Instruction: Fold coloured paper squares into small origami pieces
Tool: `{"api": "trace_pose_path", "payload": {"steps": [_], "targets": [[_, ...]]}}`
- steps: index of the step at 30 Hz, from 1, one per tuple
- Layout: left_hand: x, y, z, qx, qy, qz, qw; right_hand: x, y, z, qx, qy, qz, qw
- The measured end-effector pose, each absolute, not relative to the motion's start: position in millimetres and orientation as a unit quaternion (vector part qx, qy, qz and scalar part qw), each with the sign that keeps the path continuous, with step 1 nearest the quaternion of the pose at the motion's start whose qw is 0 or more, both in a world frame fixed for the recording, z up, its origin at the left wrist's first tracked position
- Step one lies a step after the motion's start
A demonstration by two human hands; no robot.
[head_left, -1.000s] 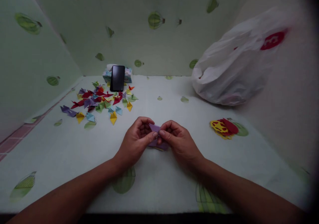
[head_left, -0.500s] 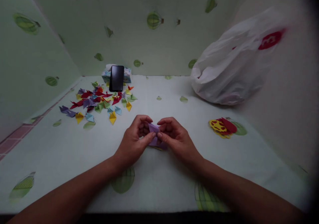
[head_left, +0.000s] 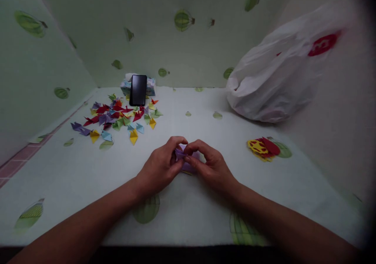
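Between my two hands, at the middle of the table, is a small folded piece of purple paper (head_left: 180,153). My left hand (head_left: 163,160) pinches its left side between thumb and fingers. The fingertips of my right hand (head_left: 208,160) are closed on its right side, close to the left fingertips. Fingers cover much of the folds. Under and behind the hands lies a stack of paper sheets (head_left: 191,166), purple on top with a yellow edge showing, mostly hidden.
Several folded paper cranes (head_left: 117,117) in many colours lie at the back left. A black phone (head_left: 138,90) leans on a tissue box (head_left: 150,87) behind them. A white plastic bag (head_left: 264,80) stands back right; yellow and red cut-outs (head_left: 260,147) lie in front of it.
My left fingers have closed in further over the purple paper, and my right fingertips have shifted left onto it. The paper is turned, with less of its face showing.
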State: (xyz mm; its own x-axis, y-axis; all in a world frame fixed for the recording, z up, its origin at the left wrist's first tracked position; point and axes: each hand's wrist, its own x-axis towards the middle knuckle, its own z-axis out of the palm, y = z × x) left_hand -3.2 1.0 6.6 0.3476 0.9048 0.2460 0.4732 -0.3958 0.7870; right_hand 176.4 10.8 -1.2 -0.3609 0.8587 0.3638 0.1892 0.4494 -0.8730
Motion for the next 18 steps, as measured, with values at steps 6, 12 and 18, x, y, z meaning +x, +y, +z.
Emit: {"api": "trace_pose_path", "payload": {"steps": [6,12,18], "targets": [[-2.0,4.1,4.7,0.679,0.435,0.418,0.418,174.8,12.8,-2.3,-0.389,-0.661,0.45,0.458],[1.3,5.5,4.6,0.573,0.423,0.461,0.53,172.9,14.5,-3.0,-0.382,-0.57,0.55,0.475],[2.9,3.8,8.4,0.52,0.432,0.464,0.573,172.3,12.4,-4.3,-0.356,-0.582,0.545,0.488]]}}
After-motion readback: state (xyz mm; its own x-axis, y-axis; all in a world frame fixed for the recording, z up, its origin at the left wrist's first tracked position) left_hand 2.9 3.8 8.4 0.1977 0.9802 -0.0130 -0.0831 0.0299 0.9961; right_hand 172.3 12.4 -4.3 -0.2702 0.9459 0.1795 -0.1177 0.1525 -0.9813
